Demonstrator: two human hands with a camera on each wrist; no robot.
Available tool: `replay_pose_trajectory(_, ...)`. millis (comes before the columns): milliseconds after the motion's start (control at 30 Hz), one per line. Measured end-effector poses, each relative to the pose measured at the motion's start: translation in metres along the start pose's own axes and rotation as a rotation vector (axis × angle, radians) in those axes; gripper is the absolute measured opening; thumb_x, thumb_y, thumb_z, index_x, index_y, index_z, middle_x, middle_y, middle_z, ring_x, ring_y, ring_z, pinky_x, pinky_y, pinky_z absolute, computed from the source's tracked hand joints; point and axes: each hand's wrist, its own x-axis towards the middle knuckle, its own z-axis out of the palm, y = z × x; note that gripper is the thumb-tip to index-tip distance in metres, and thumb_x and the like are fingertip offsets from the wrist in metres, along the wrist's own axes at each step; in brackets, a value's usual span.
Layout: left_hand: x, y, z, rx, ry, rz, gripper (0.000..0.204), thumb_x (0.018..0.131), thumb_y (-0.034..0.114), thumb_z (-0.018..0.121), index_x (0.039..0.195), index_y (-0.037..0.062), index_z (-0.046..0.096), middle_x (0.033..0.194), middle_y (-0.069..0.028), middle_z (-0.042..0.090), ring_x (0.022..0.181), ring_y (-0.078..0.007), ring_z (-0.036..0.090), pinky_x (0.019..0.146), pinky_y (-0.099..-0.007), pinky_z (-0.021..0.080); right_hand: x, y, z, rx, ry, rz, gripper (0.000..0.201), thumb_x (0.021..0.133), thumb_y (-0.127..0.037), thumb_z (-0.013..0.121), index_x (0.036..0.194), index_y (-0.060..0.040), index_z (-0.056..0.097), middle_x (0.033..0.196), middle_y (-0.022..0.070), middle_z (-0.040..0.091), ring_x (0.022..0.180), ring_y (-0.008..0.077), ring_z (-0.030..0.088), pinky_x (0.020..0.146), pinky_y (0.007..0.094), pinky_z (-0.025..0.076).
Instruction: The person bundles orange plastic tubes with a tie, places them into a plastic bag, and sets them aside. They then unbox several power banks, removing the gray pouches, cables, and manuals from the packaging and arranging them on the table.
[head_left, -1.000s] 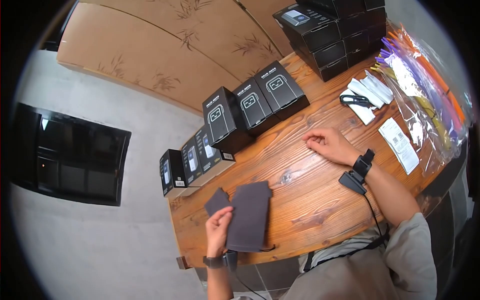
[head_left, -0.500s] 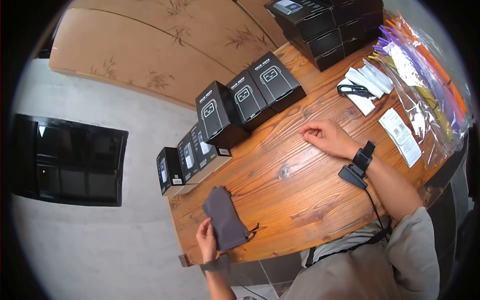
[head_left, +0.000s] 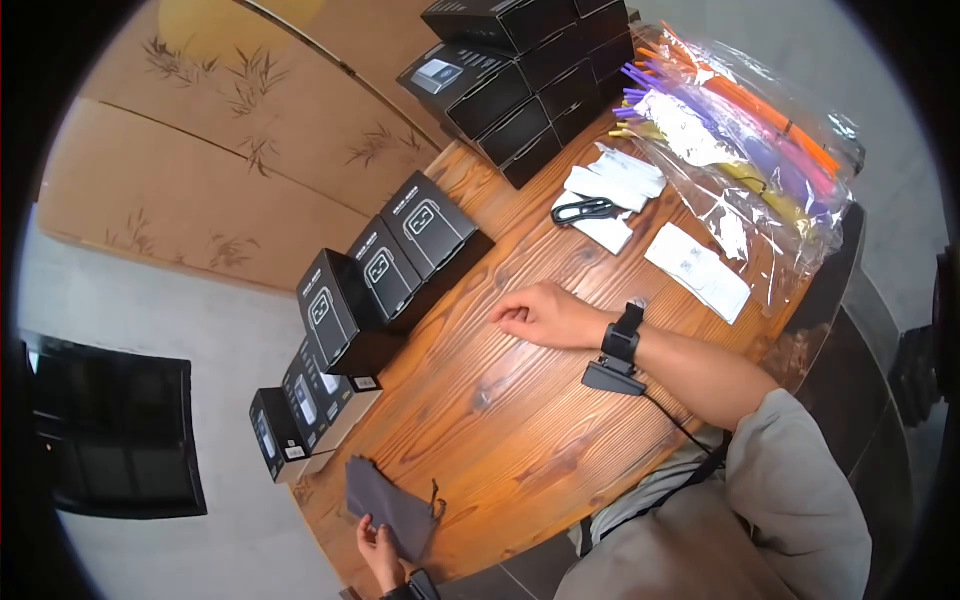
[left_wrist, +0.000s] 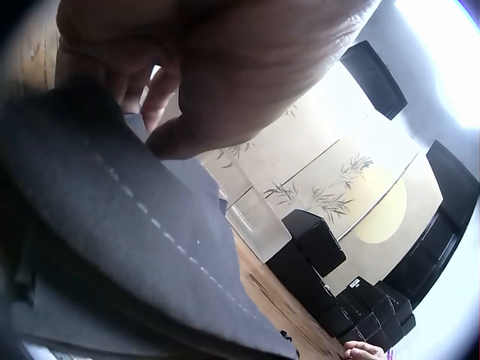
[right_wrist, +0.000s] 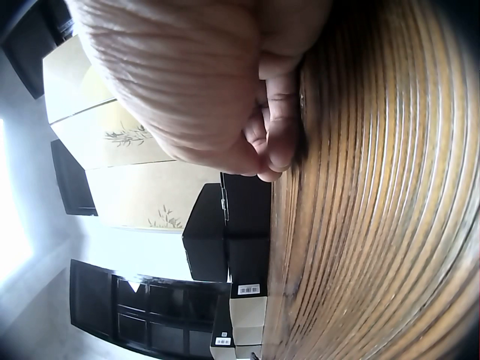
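A dark grey drawstring pouch (head_left: pixel 397 510) lies flat near the table's left end, its black cord (head_left: pixel 437 500) trailing to the right. My left hand (head_left: pixel 380 557) pinches the pouch's near-left edge between thumb and fingers. Seen from the left wrist, the grey cloth (left_wrist: pixel 150 217) with a pale stitched line fills the near side, and the thumb overlaps its edge; the cloth hides some fingertips. My right hand (head_left: pixel 548 316) rests on the bare wood mid-table, fingers loosely curled with nothing in them; the right wrist view has it (right_wrist: pixel 187 82) low against the grain.
Black boxes (head_left: pixel 378 268) line the table's back edge, smaller boxes (head_left: pixel 307 398) beside them. More black boxes (head_left: pixel 530 90) are stacked at the back. Rightward are a black cable (head_left: pixel 583 209) on white wrappers (head_left: pixel 620 180), white papers (head_left: pixel 697 270) and a clear bag of colourful sticks (head_left: pixel 740 140).
One second ago two grey pouch shapes showed, one raised by the left hand; now they show as one lying flat. The right hand stays resting. The head view has swung right.
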Motion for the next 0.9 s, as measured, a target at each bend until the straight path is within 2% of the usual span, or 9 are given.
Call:
replay_pose_trajectory(133,0.004,0.013,0.006,0.051,0.128,-0.158,0.039,0.095,0.012,0.061,0.129,-0.0030,0.050,0.113,-0.0105,0.064,0.100,-0.0135,0.060,0.086,-0.0240,0.047,0.001,0.003,0.002,-0.014,0.008,-0.008,0.025,0.091,-0.016,0.063,0.109,-0.0013,0.070,0.092,0.0111,0.074,0.079,0.0138,0.068,0.073,0.0266,0.055)
replay_pose_trajectory(333,0.023,0.003,-0.003,-0.392,-0.049,0.039,0.036,0.100,0.017,0.055,0.127,-0.0068,0.055,0.114,-0.0123,0.065,0.099,-0.0170,0.063,0.088,-0.0289,0.051,0.001,0.001,0.001,-0.003,0.006,0.005,0.025,0.091,-0.016,0.063,0.109,-0.0013,0.070,0.091,0.0102,0.074,0.078,0.0132,0.068,0.072,0.0258,0.054)
replay_pose_trajectory(400,0.022,0.010,0.000,-0.448,-0.026,0.110,0.035,0.100,0.017,0.055,0.126,-0.0059,0.056,0.115,-0.0117,0.065,0.099,-0.0172,0.063,0.089,-0.0289,0.051,0.000,-0.002,0.000,0.004,0.003,-0.004,0.024,0.091,-0.016,0.064,0.109,-0.0011,0.070,0.090,0.0096,0.074,0.078,0.0131,0.068,0.072,0.0255,0.054)
replay_pose_trajectory(500,0.017,0.022,0.006,-0.521,0.072,0.178,0.033,0.100,0.016,0.056,0.126,-0.0042,0.056,0.114,-0.0102,0.065,0.100,-0.0165,0.062,0.089,-0.0287,0.050,0.000,-0.002,-0.001,-0.006,0.001,-0.030,0.025,0.090,-0.020,0.062,0.106,-0.0017,0.070,0.095,0.0148,0.073,0.083,0.0220,0.071,0.076,0.0322,0.055)
replay_pose_trajectory(533,0.013,0.023,0.005,-0.539,0.123,0.198,0.033,0.099,0.016,0.057,0.126,-0.0036,0.057,0.114,-0.0096,0.065,0.100,-0.0162,0.062,0.089,-0.0286,0.050,0.001,0.002,0.003,0.055,0.035,-0.050,0.023,0.089,-0.018,0.064,0.103,-0.0013,0.070,0.091,0.0139,0.073,0.079,0.0197,0.070,0.074,0.0309,0.055)
replay_pose_trajectory(633,0.031,-0.023,-0.006,-0.291,0.230,0.150,0.034,0.098,0.016,0.059,0.126,-0.0029,0.056,0.112,-0.0097,0.065,0.101,-0.0157,0.060,0.089,-0.0288,0.049,0.001,0.005,0.006,0.091,0.047,-0.046,0.019,0.088,-0.014,0.065,0.101,-0.0005,0.071,0.085,0.0112,0.072,0.076,0.0152,0.068,0.071,0.0276,0.053)
replay_pose_trajectory(700,0.037,-0.048,-0.010,-0.111,0.131,0.055,0.036,0.096,0.018,0.062,0.125,-0.0023,0.057,0.110,-0.0109,0.064,0.100,-0.0150,0.058,0.088,-0.0280,0.047,0.002,-0.001,0.006,0.089,0.028,-0.018,0.019,0.088,-0.012,0.066,0.101,0.0003,0.071,0.083,0.0095,0.071,0.075,0.0131,0.066,0.070,0.0262,0.052)
replay_pose_trajectory(833,0.008,0.006,0.007,0.109,0.164,-0.028,0.039,0.094,0.022,0.064,0.124,-0.0012,0.055,0.101,-0.0079,0.061,0.090,-0.0113,0.055,0.080,-0.0242,0.046,0.001,-0.013,0.003,0.048,0.010,0.029,0.020,0.088,-0.012,0.065,0.102,0.0021,0.070,0.083,0.0083,0.070,0.074,0.0115,0.064,0.069,0.0248,0.051)
replay_pose_trajectory(900,-0.002,0.022,0.008,0.003,0.086,0.001,0.045,0.096,0.014,0.061,0.137,0.0018,0.045,0.091,-0.0010,0.055,0.082,-0.0071,0.048,0.074,-0.0202,0.042,0.001,-0.012,0.002,0.062,0.013,0.041,0.020,0.088,-0.012,0.065,0.102,0.0022,0.070,0.082,0.0087,0.070,0.074,0.0115,0.064,0.069,0.0248,0.051)
